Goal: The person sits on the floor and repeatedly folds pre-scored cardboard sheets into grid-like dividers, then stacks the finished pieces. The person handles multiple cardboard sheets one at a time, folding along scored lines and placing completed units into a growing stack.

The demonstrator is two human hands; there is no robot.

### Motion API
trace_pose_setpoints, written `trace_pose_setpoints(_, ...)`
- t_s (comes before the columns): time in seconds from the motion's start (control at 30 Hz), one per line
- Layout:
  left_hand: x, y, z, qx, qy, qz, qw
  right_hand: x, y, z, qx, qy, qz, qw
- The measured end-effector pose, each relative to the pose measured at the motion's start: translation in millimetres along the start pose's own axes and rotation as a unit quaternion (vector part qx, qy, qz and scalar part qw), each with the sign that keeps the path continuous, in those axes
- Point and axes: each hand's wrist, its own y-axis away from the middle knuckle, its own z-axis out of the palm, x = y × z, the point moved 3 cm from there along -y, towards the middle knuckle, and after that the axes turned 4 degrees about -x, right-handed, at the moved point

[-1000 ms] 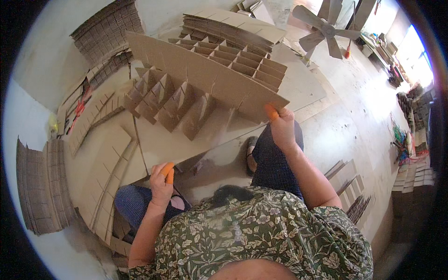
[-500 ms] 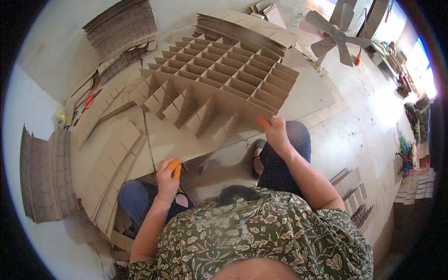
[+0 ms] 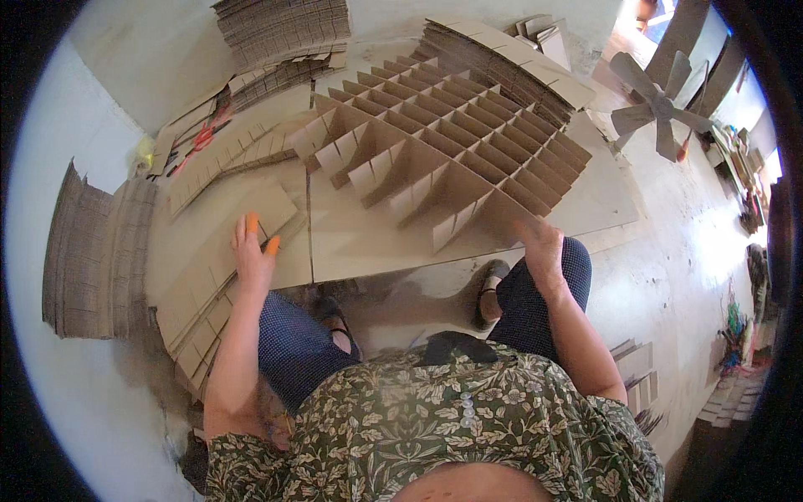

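A brown cardboard divider grid (image 3: 456,134) of interlocked slotted strips stands tilted on the pale board in front of me. My right hand (image 3: 544,251) is closed on its near right corner, the fingertips blurred. On the left, my left hand (image 3: 253,259) reaches over a pile of slotted cardboard strips (image 3: 209,243). Orange covers sit on its thumb and a finger, which are spread apart around the end of a strip. No firm grip on that strip shows.
Tall stacks of slotted cardboard stand at the left (image 3: 100,251), far left (image 3: 280,38) and behind the grid (image 3: 502,71). Red-handled scissors (image 3: 201,138) lie among strips. A fan (image 3: 661,107) stands far right; more cardboard pieces (image 3: 636,372) lie near my right leg.
My left hand has moved forward from above my left knee to the strips, its fingers spreading. The right hand stays at the grid's corner. The whole view has shifted.
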Motion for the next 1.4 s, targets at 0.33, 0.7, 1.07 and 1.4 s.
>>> trace_pose_setpoints(0.33,-9,-36,6,-0.124,-0.059,-0.037,0.990,-26,6,-26,0.111,-0.011,-0.042,0.993)
trace_pose_setpoints(0.7,14,-41,-60,0.072,0.186,-0.027,0.980,-93,2,-33,-0.056,-0.186,-0.031,0.980)
trace_pose_setpoints(1.07,188,47,-77,-0.025,0.317,0.407,0.857,-136,1,29,-0.244,-0.523,0.275,0.769)
trace_pose_setpoints(1.4,130,84,16,-0.081,0.359,0.173,0.914,-90,-12,-54,0.035,-0.289,0.050,0.955)
